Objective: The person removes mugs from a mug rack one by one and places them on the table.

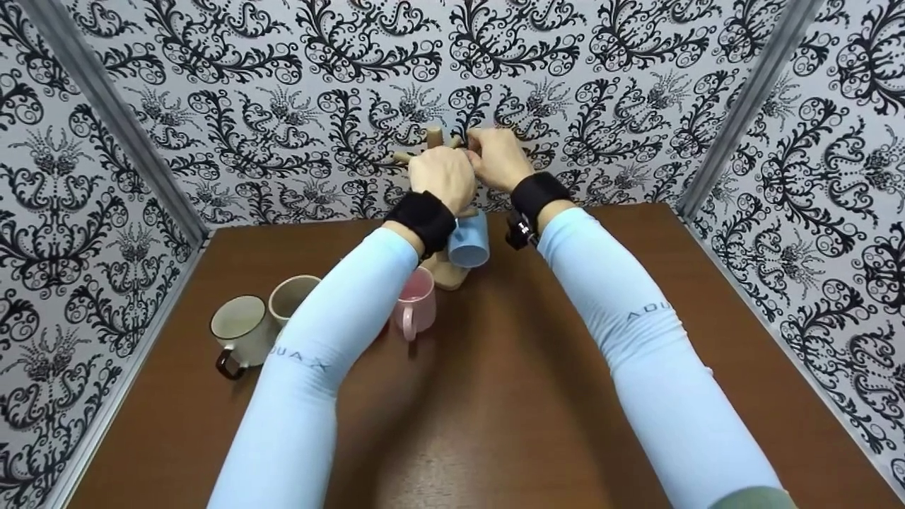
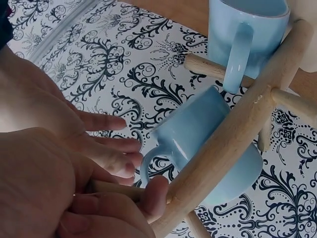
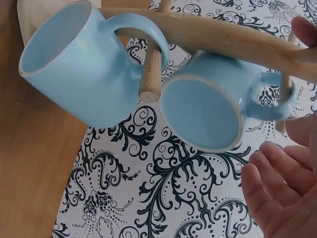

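With our left hand [image 1: 444, 177] gripping a peg [image 2: 115, 188], we should steady the blue mug [image 3: 202, 113] near our loosely spread right hand [image 1: 500, 161]

Table [image 1: 495, 424]: brown, across the lower frame.
Walls [image 1: 636, 78]: black scrollwork on white, top and sides.
Posts [image 1: 117, 106]: grey, upper left and upper right.
Cream mugs [image 1: 253, 346]: two, left of centre.
Pink mug [image 1: 423, 312]: upright, near centre.

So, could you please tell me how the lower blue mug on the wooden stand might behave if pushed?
The lower blue mug hangs by its handle on a peg, so it would probably swing. Its glossy surface may feel slippery, and its ceramic-looking walls seem stiff but perhaps fragile.
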Motion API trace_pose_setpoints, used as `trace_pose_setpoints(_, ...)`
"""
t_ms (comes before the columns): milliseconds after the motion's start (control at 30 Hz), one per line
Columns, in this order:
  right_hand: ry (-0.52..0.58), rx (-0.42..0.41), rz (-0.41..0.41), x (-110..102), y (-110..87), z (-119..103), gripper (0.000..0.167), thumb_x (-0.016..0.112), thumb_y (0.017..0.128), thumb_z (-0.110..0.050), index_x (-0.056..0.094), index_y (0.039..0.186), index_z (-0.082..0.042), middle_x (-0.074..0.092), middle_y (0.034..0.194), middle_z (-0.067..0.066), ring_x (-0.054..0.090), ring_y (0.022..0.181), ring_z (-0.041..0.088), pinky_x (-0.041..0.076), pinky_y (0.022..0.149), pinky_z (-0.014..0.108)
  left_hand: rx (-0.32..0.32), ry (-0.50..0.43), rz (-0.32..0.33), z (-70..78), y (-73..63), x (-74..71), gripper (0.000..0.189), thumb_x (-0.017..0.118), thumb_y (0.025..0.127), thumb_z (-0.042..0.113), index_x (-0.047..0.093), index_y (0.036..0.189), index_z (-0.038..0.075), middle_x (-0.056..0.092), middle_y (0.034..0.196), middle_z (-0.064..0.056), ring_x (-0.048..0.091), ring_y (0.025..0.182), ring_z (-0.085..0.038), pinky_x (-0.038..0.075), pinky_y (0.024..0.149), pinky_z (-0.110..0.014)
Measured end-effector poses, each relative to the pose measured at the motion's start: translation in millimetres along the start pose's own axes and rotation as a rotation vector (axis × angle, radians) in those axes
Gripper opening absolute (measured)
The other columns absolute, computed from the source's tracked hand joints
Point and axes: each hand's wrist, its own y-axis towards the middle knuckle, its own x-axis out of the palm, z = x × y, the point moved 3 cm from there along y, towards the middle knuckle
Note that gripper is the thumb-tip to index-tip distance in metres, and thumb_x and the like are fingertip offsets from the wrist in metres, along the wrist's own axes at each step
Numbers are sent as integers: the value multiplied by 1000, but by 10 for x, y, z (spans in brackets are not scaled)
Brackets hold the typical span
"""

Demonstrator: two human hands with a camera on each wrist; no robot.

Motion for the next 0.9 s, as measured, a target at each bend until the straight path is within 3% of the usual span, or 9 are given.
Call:
trace_pose_setpoints(167, 12, -9, 2, 26, -9, 50, 24, 59, 109, -7, 80, 120, -6, 84, 119, 16, 75, 104, 35, 58, 93, 45, 19, -23, -18, 25, -24, 12, 32, 52, 114, 28, 78, 119, 11, 82, 121, -9, 82, 106, -27, 69, 81, -42)
trace_pose_setpoints(367, 28, -2, 54, -53, -83, 62, 34, 58, 108, -6, 82, 133, -8, 84, 131, 14, 70, 87, 29, 43, 69, 27, 38, -46, -10, -30, -29, 10, 29, 57, 112, 28, 79, 118, 10, 82, 121, -13, 82, 105, -29, 70, 82, -46)
trace_pose_setpoints(567, 40, 5, 146, -102, -177, 87, 28, 62, 106, -6, 86, 120, -4, 86, 115, 19, 72, 80, 34, 37, 63, 24, 61, -75, -20, -124, -27, -6, 32, 52, 115, 23, 77, 125, 6, 81, 125, -16, 82, 111, -32, 70, 89, -51)
trace_pose_setpoints(667, 59, 4, 192, -112, -222, 102, 27, 65, 104, -7, 86, 121, -4, 86, 115, 19, 78, 87, 38, 48, 69, 31, 70, -72, -46, -169, -22, -8, 32, 54, 113, 23, 76, 127, 4, 81, 125, -18, 81, 112, -34, 70, 90, -52)
trace_pose_setpoints(767, 122, 24, 205, -117, -260, 134, 28, 67, 103, -9, 84, 125, -4, 85, 120, 18, 82, 99, 39, 60, 83, 42, 67, -65, -56, -207, -15, -4, 33, 58, 110, 23, 75, 130, 2, 81, 125, -19, 81, 112, -35, 70, 91, -53)
trace_pose_setpoints(900, 238, 104, 189, -123, -308, 248, 29, 68, 105, -12, 82, 129, -2, 84, 124, 20, 80, 110, 37, 62, 102, 47, 63, -70, -49, -217, -15, -3, 38, 57, 110, 21, 74, 135, -1, 81, 127, -22, 81, 112, -37, 70, 91, -52)
